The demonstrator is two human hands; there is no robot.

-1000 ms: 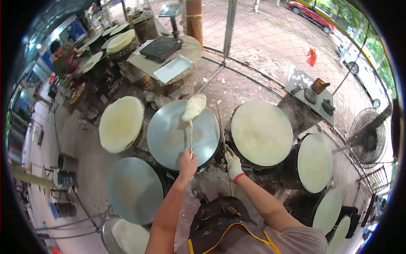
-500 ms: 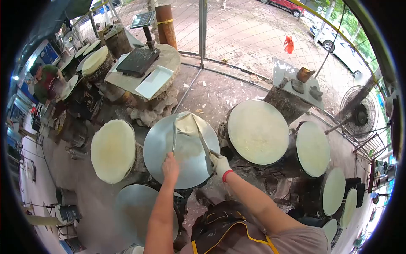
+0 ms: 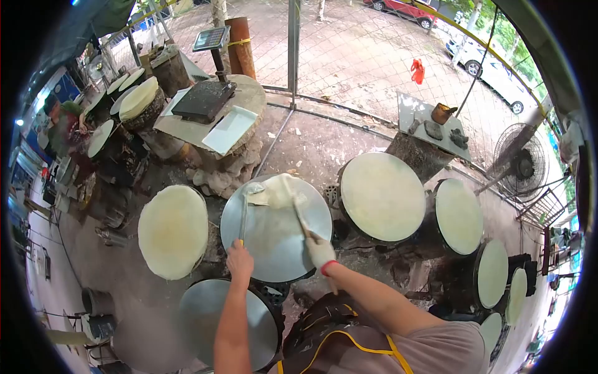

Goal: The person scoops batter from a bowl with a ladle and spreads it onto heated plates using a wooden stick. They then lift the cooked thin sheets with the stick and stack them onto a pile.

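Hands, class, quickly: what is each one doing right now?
Left hand: closed on a yellow-handled spatula reaching the dough sheet.
Right hand, gloved: closed on a second blade over the griddle.

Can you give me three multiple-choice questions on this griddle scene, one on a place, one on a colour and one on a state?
1. Where does the dough lie?
A. on the far part of the middle griddle
B. on the scale
C. on the ground

2. What colour is the cuff of the glove on the right hand?
A. blue
B. red
C. green

3. What is the state of the left hand?
A. open and empty
B. flat on the dough
C. closed on a tool

Answers:
1 A, the pale sheet sits on the metal disc's far side.
2 B, a red band shows at the wrist.
3 C, the fingers wrap the handle of the tool that reaches to the dough.
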